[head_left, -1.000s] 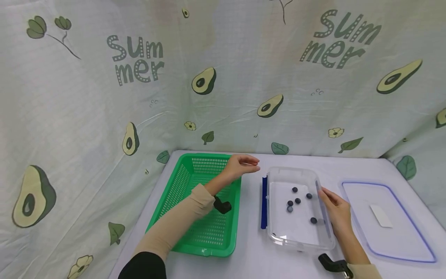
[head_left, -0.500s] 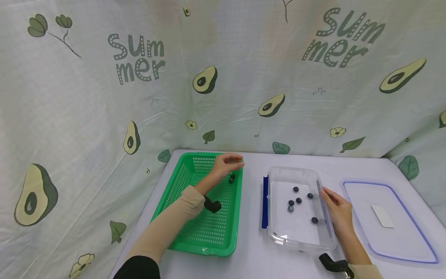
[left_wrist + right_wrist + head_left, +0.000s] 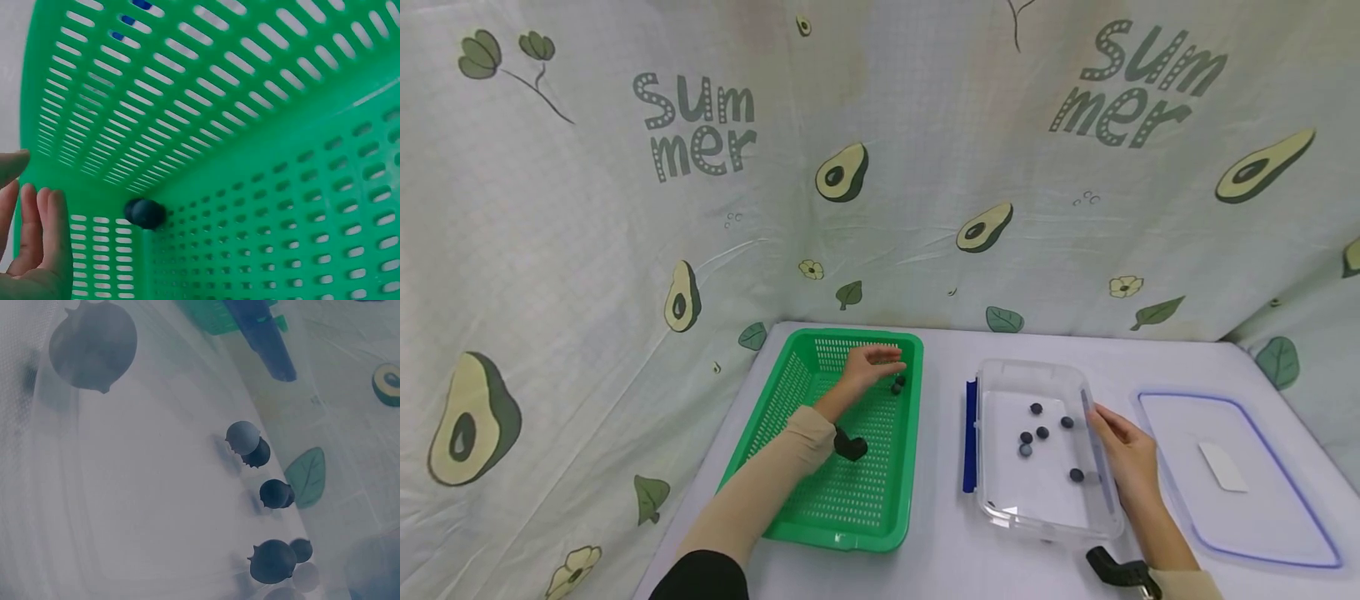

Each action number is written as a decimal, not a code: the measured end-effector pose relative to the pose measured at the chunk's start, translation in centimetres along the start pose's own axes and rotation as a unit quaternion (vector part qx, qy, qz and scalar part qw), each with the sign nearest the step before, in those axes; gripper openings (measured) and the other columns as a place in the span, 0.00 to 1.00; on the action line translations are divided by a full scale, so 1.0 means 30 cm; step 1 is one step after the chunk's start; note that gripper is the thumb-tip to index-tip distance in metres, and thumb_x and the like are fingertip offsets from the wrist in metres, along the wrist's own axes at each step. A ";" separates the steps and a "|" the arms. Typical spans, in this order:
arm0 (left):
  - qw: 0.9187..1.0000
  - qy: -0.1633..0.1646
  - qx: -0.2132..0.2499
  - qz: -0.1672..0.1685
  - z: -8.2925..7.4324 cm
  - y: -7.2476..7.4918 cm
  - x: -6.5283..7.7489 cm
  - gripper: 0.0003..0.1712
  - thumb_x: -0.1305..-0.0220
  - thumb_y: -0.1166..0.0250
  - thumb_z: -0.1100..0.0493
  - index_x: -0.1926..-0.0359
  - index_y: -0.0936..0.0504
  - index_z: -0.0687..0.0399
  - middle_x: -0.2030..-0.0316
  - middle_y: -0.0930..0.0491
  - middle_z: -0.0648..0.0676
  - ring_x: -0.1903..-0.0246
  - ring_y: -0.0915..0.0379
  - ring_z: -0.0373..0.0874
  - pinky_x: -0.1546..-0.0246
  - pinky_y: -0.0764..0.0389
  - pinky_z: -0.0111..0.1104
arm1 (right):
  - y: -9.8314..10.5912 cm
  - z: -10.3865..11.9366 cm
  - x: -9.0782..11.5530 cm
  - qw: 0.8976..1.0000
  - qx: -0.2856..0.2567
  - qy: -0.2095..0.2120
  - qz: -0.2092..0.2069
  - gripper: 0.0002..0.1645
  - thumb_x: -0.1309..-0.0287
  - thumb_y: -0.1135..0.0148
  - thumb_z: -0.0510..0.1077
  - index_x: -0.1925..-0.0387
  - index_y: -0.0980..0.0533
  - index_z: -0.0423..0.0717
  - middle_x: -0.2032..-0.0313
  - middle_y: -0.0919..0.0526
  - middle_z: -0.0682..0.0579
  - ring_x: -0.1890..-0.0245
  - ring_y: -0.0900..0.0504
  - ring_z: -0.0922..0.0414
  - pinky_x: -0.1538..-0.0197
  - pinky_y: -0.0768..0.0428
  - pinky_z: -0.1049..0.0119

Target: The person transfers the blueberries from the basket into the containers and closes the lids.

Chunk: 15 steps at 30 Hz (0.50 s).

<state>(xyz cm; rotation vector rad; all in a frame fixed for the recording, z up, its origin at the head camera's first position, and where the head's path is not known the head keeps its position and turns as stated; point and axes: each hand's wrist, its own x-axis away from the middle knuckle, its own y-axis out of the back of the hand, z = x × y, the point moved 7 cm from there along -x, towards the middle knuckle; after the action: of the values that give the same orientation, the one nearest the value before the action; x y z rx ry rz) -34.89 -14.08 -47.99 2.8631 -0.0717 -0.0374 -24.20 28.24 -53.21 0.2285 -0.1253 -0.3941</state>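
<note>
My left hand (image 3: 865, 371) hovers over the far right corner of a green perforated plastic basket (image 3: 842, 540), thumb and fingers apart and holding nothing. Just beside its fingertips, two blueberries (image 3: 898, 384) lie together in that corner; the left wrist view shows the same dark blueberries (image 3: 147, 213) against the basket wall. With thumb and fingers, my right hand (image 3: 1126, 454) grips the right wall of a clear plastic container (image 3: 1018, 496). Several blueberries (image 3: 1036, 408) are spread on the container's floor. Up close in the right wrist view, one large blueberry (image 3: 94, 345) shows its crown; the hand itself is out of that view.
A blue latch flap (image 3: 970, 437) hangs out on the container's left side, towards the basket. Right of the container lies a clear lid (image 3: 1247, 525) with a blue seal and a white rectangle (image 3: 1221, 465). A printed curtain (image 3: 910, 167) closes off the back.
My left hand has moved left from beyond the basket's right rim to over its inside. The two blueberries in the corner have come into view. My right hand stays on the container.
</note>
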 end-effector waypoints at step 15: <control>0.995 0.076 -0.049 -0.039 0.159 -0.003 -0.013 0.16 0.48 0.22 0.67 0.57 0.13 0.65 0.63 0.13 0.58 0.60 0.15 0.49 0.56 0.17 0.36 | 0.001 0.002 0.002 1.000 -0.004 0.004 -0.001 0.37 0.36 0.35 0.61 0.35 0.26 0.41 0.64 0.23 0.82 0.55 0.28 0.75 0.56 0.32 0.84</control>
<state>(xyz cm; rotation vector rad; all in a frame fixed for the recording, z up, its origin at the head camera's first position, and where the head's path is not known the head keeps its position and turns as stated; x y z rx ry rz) -35.43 -15.29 -52.58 2.7586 0.0713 0.1569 -24.14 28.22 -53.15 0.2226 -0.1157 -0.3951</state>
